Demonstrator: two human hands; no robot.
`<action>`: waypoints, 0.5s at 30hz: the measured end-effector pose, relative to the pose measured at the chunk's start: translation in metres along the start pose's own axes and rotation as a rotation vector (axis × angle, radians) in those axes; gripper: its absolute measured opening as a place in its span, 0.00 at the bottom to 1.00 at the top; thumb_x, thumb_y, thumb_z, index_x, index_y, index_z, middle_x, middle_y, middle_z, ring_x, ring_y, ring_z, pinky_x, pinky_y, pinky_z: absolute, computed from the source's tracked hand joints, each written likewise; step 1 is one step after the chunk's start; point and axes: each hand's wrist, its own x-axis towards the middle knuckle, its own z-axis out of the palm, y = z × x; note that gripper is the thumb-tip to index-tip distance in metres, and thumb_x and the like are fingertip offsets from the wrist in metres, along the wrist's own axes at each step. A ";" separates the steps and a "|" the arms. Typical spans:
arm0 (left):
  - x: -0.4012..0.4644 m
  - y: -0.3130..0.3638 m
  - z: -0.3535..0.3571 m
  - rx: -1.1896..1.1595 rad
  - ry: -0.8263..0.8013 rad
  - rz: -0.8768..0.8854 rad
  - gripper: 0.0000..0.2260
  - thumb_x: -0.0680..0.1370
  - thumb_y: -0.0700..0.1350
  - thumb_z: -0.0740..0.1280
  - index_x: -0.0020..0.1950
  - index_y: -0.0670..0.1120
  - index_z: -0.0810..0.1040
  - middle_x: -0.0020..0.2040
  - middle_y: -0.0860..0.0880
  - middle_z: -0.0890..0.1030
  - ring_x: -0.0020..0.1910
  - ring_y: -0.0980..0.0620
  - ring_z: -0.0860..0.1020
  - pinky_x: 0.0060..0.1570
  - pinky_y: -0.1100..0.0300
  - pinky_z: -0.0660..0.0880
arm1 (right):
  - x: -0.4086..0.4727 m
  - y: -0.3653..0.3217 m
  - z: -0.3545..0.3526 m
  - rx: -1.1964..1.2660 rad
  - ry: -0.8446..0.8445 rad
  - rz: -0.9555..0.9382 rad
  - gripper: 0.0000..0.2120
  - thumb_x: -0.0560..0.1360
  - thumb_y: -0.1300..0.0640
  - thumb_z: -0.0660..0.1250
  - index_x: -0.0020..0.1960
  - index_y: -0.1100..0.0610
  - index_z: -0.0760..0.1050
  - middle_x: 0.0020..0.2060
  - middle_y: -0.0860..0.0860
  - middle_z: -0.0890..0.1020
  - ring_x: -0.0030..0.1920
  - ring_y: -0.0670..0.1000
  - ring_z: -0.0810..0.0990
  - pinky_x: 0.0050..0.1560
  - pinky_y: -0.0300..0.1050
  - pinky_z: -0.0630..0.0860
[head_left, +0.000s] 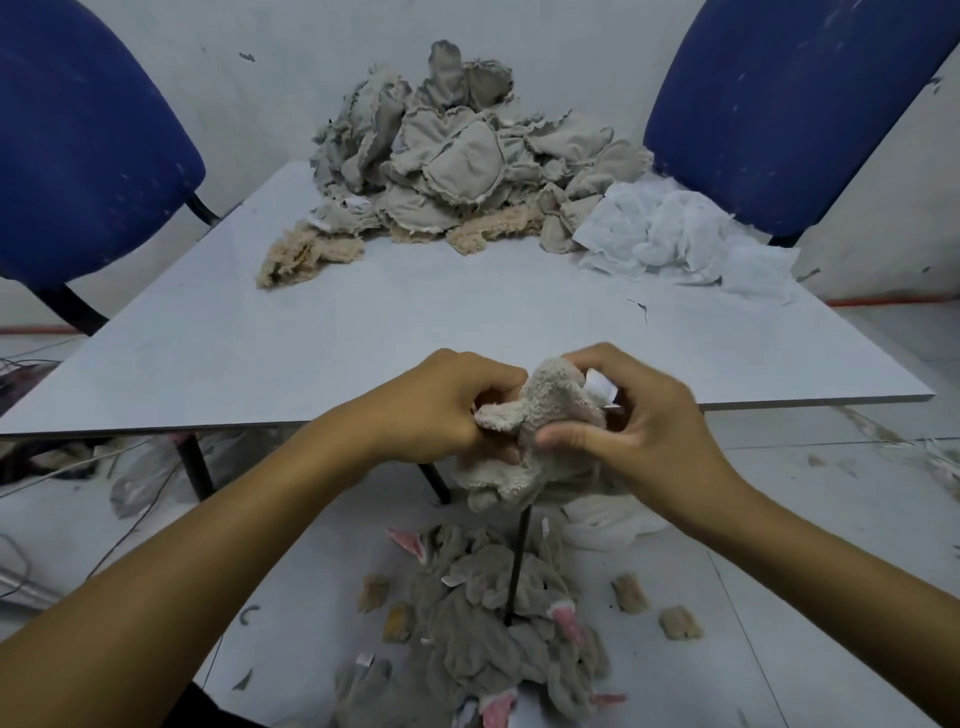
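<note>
**A:** Which step are you on?

**B:** In the head view, I judge I'm working a plush toy skin (540, 415) fluffy side out. It's up in the air between my hands, just past the near edge of the worktop (363, 322) and above the dark upright rod (519, 566).

**A:** And your fingers?

**B:** My left hand (447, 410) is curled tight, pinching a stubby limb of the skin. My right hand (639, 415) is half closed: the thumb presses the fleece from below and the fingers (587, 358) arch over the top, beside its white tag (600, 387).

**A:** What does the next move need?

**B:** Probably pulling the last folds through, then dropping it onto the floor pile (493, 639) with the pink ears. After that I'd reach for the heap of inside-out skins (457, 161) at the far end of the worktop.
</note>
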 end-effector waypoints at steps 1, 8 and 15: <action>-0.001 -0.003 -0.001 -0.007 0.009 0.000 0.12 0.70 0.41 0.78 0.47 0.39 0.79 0.44 0.44 0.83 0.45 0.44 0.80 0.47 0.43 0.76 | -0.001 0.003 0.002 0.028 -0.023 0.046 0.19 0.63 0.45 0.78 0.52 0.45 0.79 0.45 0.42 0.84 0.47 0.46 0.84 0.49 0.57 0.81; -0.007 0.010 -0.013 -0.309 0.100 0.041 0.14 0.68 0.54 0.77 0.46 0.50 0.78 0.41 0.55 0.80 0.41 0.55 0.77 0.42 0.58 0.72 | 0.003 0.000 -0.004 0.040 0.126 -0.057 0.12 0.65 0.49 0.80 0.46 0.48 0.81 0.39 0.44 0.84 0.40 0.47 0.83 0.43 0.47 0.81; 0.001 0.002 -0.003 0.135 -0.075 -0.059 0.11 0.70 0.47 0.79 0.47 0.54 0.79 0.44 0.59 0.82 0.45 0.60 0.78 0.45 0.60 0.73 | -0.001 0.013 0.004 -0.071 -0.031 0.099 0.19 0.60 0.34 0.73 0.46 0.43 0.82 0.41 0.41 0.86 0.43 0.40 0.84 0.44 0.41 0.81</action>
